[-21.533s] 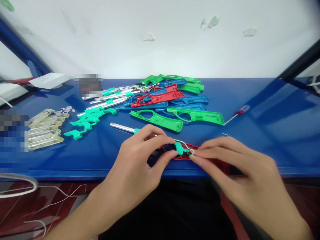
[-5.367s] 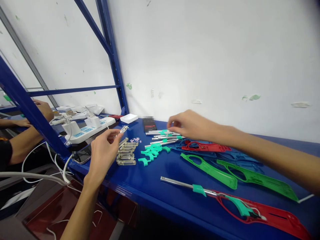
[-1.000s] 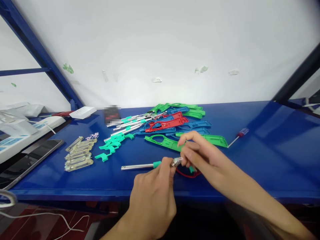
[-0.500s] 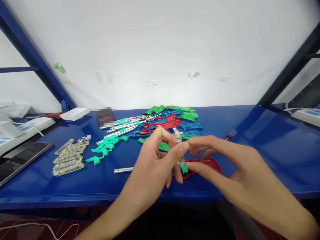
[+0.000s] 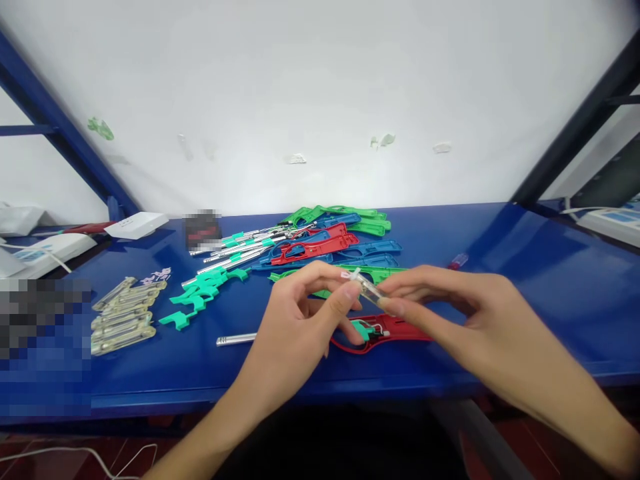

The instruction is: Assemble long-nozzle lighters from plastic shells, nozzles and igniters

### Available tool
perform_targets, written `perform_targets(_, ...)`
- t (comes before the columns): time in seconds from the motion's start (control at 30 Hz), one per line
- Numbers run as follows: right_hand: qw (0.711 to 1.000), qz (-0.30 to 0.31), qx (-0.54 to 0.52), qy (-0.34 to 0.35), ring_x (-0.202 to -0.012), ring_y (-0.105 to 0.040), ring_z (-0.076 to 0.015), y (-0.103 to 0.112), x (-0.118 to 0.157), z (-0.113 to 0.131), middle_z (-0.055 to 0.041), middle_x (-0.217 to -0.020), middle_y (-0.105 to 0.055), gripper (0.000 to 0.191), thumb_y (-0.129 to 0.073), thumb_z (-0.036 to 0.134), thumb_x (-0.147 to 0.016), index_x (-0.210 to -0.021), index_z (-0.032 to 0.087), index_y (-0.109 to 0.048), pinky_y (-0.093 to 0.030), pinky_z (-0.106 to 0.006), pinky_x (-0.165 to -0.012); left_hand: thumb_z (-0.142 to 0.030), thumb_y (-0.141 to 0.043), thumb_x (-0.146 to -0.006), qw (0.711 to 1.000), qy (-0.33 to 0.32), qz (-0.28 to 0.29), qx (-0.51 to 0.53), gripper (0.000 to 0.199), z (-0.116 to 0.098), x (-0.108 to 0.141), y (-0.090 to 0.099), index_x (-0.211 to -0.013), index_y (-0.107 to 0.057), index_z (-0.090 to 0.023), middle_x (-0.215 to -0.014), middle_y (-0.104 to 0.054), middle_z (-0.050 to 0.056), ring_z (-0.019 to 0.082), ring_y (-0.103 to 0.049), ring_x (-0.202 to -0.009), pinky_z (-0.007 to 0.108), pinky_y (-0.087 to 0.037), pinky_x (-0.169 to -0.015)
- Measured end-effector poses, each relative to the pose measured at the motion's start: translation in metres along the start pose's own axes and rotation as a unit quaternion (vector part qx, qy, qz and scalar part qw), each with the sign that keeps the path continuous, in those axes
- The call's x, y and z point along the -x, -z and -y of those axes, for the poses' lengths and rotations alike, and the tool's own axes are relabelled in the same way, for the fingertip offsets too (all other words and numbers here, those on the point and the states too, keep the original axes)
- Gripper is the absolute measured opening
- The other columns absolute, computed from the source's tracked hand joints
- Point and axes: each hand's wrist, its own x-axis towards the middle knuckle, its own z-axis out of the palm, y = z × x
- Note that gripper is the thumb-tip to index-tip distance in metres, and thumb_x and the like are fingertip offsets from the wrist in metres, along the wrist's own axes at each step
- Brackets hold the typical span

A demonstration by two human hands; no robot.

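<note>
My left hand [image 5: 305, 327] pinches one end of a clear lighter fuel tank [image 5: 371, 291], close to its small white valve fitting. The fingers of my right hand [image 5: 475, 320] close on the tank's other end. Held above the table, the tank slants down to the right. Below it lies a red lighter housing half [image 5: 407, 328] with a teal trigger [image 5: 363, 329] and thin wires in it. A metal tube [image 5: 236, 339] sticks out to the left of my left hand, which covers part of it. Fingers hide parts of the tank.
On the blue table [image 5: 165, 373], several clear tanks [image 5: 125, 323] lie at left beside small purple parts [image 5: 161, 275]. Teal triggers [image 5: 203, 290], metal tubes [image 5: 235, 255] and red housings [image 5: 320, 245] are piled toward the wall. A screwdriver [image 5: 458, 261] lies behind my right hand.
The tank has turned from nearly upright to a slant, its valve end toward my left hand. More of the red housing and its wires now shows. The view has shifted slightly.
</note>
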Motion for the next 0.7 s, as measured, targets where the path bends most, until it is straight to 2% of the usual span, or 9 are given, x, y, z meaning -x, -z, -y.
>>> perform_targets(0.1,1.000,0.014,0.003,-0.011,-0.088,-0.081,-0.0139,0.006,0.001,-0.003,0.0081,-0.095,-0.084,0.013,-0.073,0.043,-0.097,-0.094,0.035,-0.082,-0.061,-0.016,-0.072,-0.043,-0.079,-0.096,0.999,-0.011,-0.005,-0.039,0.025,-0.001,0.000,0.000,-0.097,-0.075,-0.019,-0.085,-0.077,0.000,0.009,-0.072,-0.055,0.012,-0.041,-0.040)
perform_targets(0.23,1.000,0.018,0.018,-0.014,-0.089,-0.081,-0.0147,0.008,0.002,-0.008,0.0072,-0.096,-0.084,0.013,-0.073,0.042,-0.097,-0.096,0.034,-0.083,-0.061,-0.018,-0.076,-0.027,-0.085,-0.091,0.993,-0.042,-0.039,-0.099,0.011,-0.004,0.001,-0.001,-0.089,-0.079,-0.018,-0.082,-0.078,-0.003,0.003,-0.066,-0.050,0.009,-0.040,-0.042)
perform_targets(0.3,0.999,0.020,0.025,-0.009,-0.091,-0.081,-0.0150,0.008,0.002,-0.011,0.0076,-0.097,-0.084,0.012,-0.072,0.041,-0.098,-0.096,0.034,-0.082,-0.061,-0.019,-0.078,-0.024,-0.083,-0.092,0.990,-0.055,-0.044,-0.119,0.007,-0.005,0.002,-0.002,-0.088,-0.079,-0.019,-0.079,-0.078,-0.004,0.003,-0.068,-0.052,0.009,-0.042,-0.044)
perform_targets(0.4,0.999,0.023,0.042,0.002,-0.090,-0.080,-0.0142,0.004,0.002,-0.014,0.0096,-0.099,-0.083,0.010,-0.074,0.040,-0.098,-0.104,0.037,-0.080,-0.061,-0.021,-0.078,-0.028,-0.079,-0.096,0.986,-0.069,-0.048,-0.144,0.012,-0.003,0.002,-0.003,-0.086,-0.079,-0.022,-0.076,-0.076,-0.006,0.006,-0.072,-0.056,0.010,-0.048,-0.049)
perform_targets(0.47,0.998,0.021,0.064,0.010,-0.085,-0.078,-0.0129,0.001,0.002,-0.014,0.0113,-0.097,-0.082,0.016,-0.078,0.038,-0.095,-0.111,0.039,-0.077,-0.060,-0.022,-0.077,-0.031,-0.077,-0.098,0.981,-0.076,-0.056,-0.170,0.014,-0.002,0.002,-0.004,-0.086,-0.079,-0.024,-0.075,-0.076,-0.007,0.007,-0.072,-0.056,0.013,-0.051,-0.051)
perform_targets(0.6,0.993,-0.001,0.112,0.035,-0.080,-0.074,-0.0113,-0.001,0.002,-0.018,0.0118,-0.096,-0.079,0.014,-0.077,0.031,-0.096,-0.109,0.038,-0.075,-0.058,-0.022,-0.073,-0.029,-0.074,-0.099,0.954,-0.114,-0.080,-0.265,0.012,0.003,0.003,-0.005,-0.088,-0.079,-0.027,-0.070,-0.073,-0.009,0.008,-0.065,-0.054,0.019,-0.048,-0.050)
perform_targets(0.7,0.988,-0.022,0.150,0.042,-0.090,-0.077,-0.0131,0.006,0.001,-0.030,0.0109,-0.108,-0.081,0.014,-0.070,0.033,-0.102,-0.113,0.038,-0.075,-0.060,-0.024,-0.085,-0.021,-0.074,-0.097,0.912,-0.171,-0.108,-0.357,0.006,0.008,0.001,-0.004,-0.096,-0.078,-0.026,-0.084,-0.076,-0.006,0.009,-0.067,-0.068,0.021,-0.055,-0.067)
